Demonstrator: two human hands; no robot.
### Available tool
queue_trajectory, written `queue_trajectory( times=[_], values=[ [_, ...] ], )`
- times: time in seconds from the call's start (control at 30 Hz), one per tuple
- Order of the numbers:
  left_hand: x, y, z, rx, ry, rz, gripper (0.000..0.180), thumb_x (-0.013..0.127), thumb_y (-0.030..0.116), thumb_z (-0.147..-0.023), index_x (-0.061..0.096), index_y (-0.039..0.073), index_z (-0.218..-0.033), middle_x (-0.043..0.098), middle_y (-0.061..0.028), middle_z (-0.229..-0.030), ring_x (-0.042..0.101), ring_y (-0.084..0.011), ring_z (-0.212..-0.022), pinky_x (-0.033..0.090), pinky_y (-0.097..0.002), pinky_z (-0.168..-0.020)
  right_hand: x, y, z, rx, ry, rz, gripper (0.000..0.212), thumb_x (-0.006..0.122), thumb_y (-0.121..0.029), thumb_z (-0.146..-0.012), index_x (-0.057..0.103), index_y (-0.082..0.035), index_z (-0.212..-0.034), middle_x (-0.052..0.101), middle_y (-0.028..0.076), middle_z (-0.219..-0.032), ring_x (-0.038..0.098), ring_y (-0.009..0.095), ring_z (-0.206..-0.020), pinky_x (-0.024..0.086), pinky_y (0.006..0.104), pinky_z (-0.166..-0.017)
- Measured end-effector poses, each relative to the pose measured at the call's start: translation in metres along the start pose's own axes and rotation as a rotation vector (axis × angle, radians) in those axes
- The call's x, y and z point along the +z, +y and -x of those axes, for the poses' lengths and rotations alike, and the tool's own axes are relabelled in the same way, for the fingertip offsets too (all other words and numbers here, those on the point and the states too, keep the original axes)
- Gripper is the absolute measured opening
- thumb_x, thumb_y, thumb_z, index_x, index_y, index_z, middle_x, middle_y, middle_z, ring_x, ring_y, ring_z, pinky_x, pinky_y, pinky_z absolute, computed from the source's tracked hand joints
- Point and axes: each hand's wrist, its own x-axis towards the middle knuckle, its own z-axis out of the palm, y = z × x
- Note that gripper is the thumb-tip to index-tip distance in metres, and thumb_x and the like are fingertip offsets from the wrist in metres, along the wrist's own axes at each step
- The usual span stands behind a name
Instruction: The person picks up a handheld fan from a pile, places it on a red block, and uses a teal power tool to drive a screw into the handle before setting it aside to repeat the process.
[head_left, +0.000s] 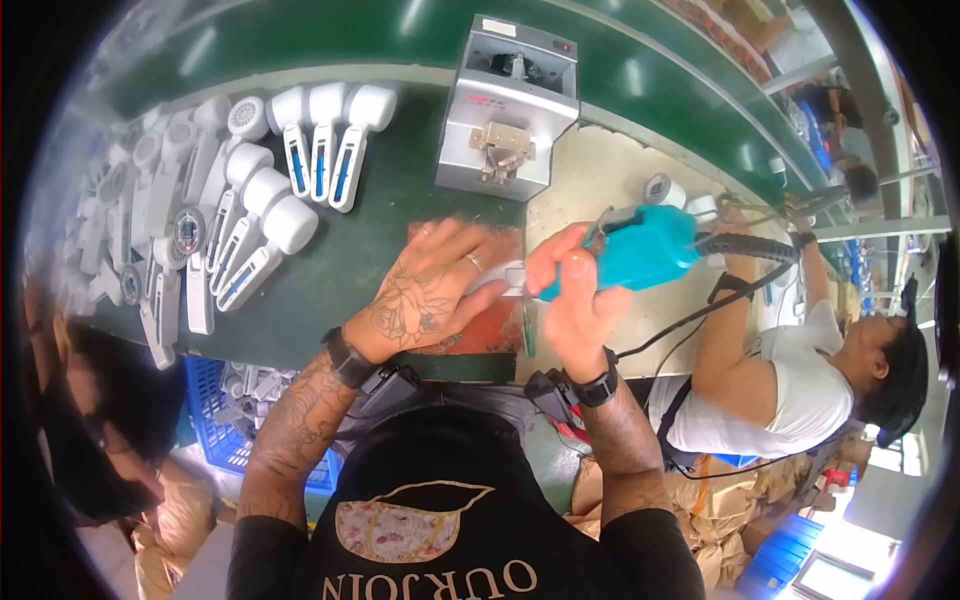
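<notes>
Left hand (430,285): fingers bent low over a white part (512,278), tips blurred; cannot tell whether they grip it or merely rest against it. Right hand (580,305): fingers closed round the nose end of a teal power tool (650,250), its body lying toward the right, its tip hidden among fingers and thumb. White part: between the two hands, above a red mat (470,338), mostly covered, its full shape not readable. Small green tool (528,330): slim, beside the mat's right edge, upper end obscured near the right hand. Dark cord (745,245): coiled, running from the rear of the teal power tool. Surface (405,195): dark green at left, pale at right, partly hidden by the arms. Grey machine (508,110): box-shaped, beyond the hands, metal fixture on its front. White handheld devices (322,150): round-headed, blue strip visible on several handles, row of three nearest the machine, many more overlapping at left, the farthest blurred toward the fisheye rim. Blue basket (215,405): below the surface edge, holding grey-white pieces, partly behind the left forearm. Co-worker (770,385): white shirt, at right, hands hard to make out.
</notes>
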Motion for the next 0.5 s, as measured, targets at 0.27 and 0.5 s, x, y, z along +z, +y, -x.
queue_trajectory(
  times=[0.27, 0.5],
  values=[
    [-0.003, 0.006, -0.003, 0.044, -0.013, 0.016, 0.046, 0.072, 0.02, -0.088, 0.065, 0.009, -0.132, 0.063, -0.0084, -0.135, 0.059, -0.0325, -0.112, 0.046, -0.0457, -0.098, -0.012, 0.02, 0.017, -0.11, 0.019, 0.172, 0.03, 0.059, -0.03, -0.107, 0.056, 0.0, -0.105, 0.061, 0.007, -0.081, 0.058, 0.017, -0.071, 0.048, 0.0318, -0.064],
    [-0.008, 0.013, 0.006, 0.14, 0.059, -0.069, 0.041, 0.079, 0.017, -0.082, 0.07, 0.009, -0.121, 0.066, -0.0088, -0.126, 0.062, -0.0312, -0.111, 0.048, -0.0468, -0.096, 0.0, -0.012, 0.029, -0.052, 0.163, -0.052, 0.034, 0.062, -0.031, -0.106, 0.056, -0.001, -0.119, 0.062, 0.004, -0.084, 0.062, 0.017, -0.079, 0.05, 0.0323, -0.071]
  ],
)
